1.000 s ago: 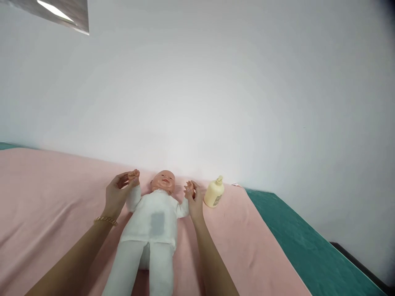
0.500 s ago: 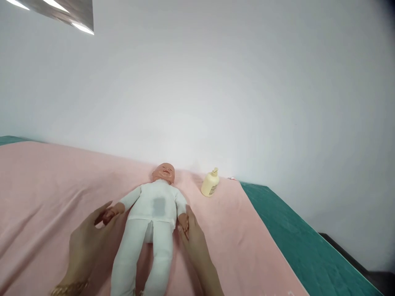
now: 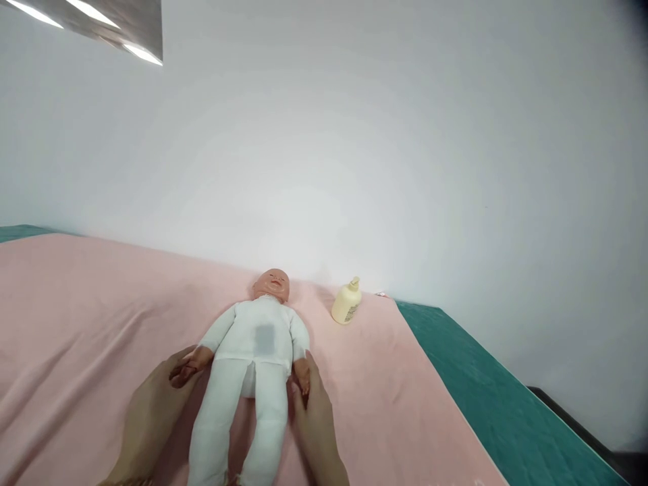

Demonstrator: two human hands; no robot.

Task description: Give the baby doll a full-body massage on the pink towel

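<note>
I see the doll (image 3: 263,337) on its back on the pink cloth (image 3: 395,405), head toward the wall, long axis running away from me. My left hand (image 3: 165,398) curls partly open round one doll hand; my right hand (image 3: 314,405), also half-open, cups the other.

Soft, fairly bright light falls evenly, strongest as a pale glow on the middle of the smooth white wall (image 3: 324,148), which greys towards the corners and goes nearly black at the top right; white streaks of glare cross the shiny grey-brown panel (image 3: 136,27) at upper left; shadows on the creased pink cloth (image 3: 405,405) are faint and soft-edged, the wide lens stretches the edges, and fine detail looks slightly smeared
</note>
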